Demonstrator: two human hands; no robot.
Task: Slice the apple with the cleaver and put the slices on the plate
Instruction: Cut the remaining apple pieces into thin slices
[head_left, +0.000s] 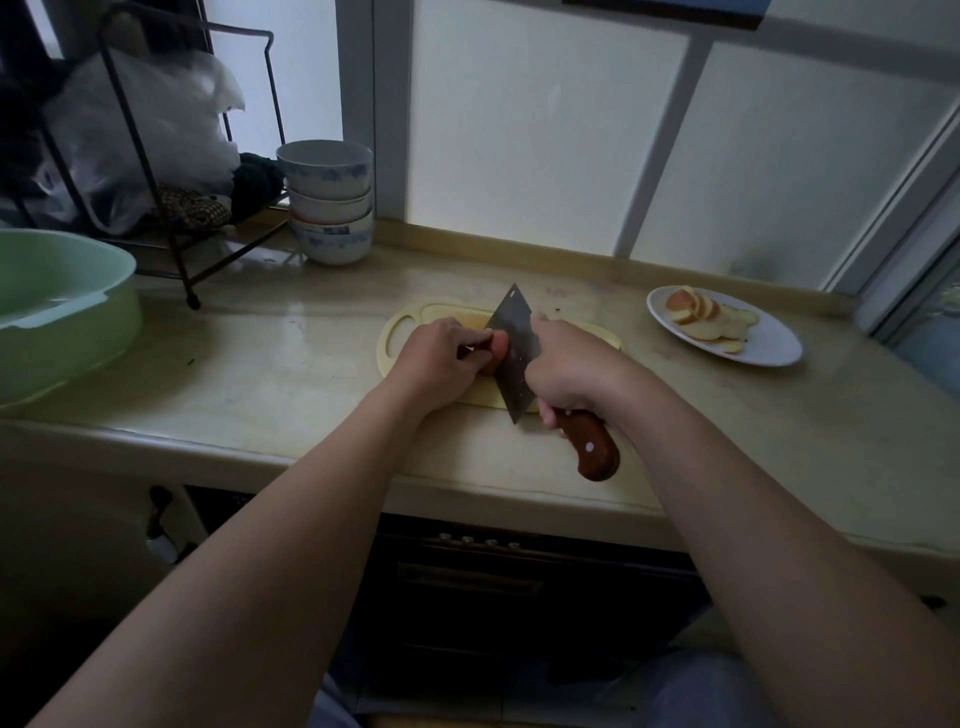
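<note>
A pale yellow cutting board (415, 318) lies on the counter. On it, my left hand (441, 364) curls over a reddish piece of apple (500, 347), mostly hidden under the fingers. My right hand (571, 364) grips the cleaver (511, 338) by its brown wooden handle (592, 447). The steel blade stands edge down against the apple, right beside my left fingertips. A white plate (769, 343) at the right holds several apple slices (706, 317).
A stack of patterned bowls (330, 202) stands at the back of the counter. A green basin (57, 306) sits at the far left beside a black wire rack (171, 156) with plastic bags. Frosted windows back the counter; the counter's front edge runs below my hands.
</note>
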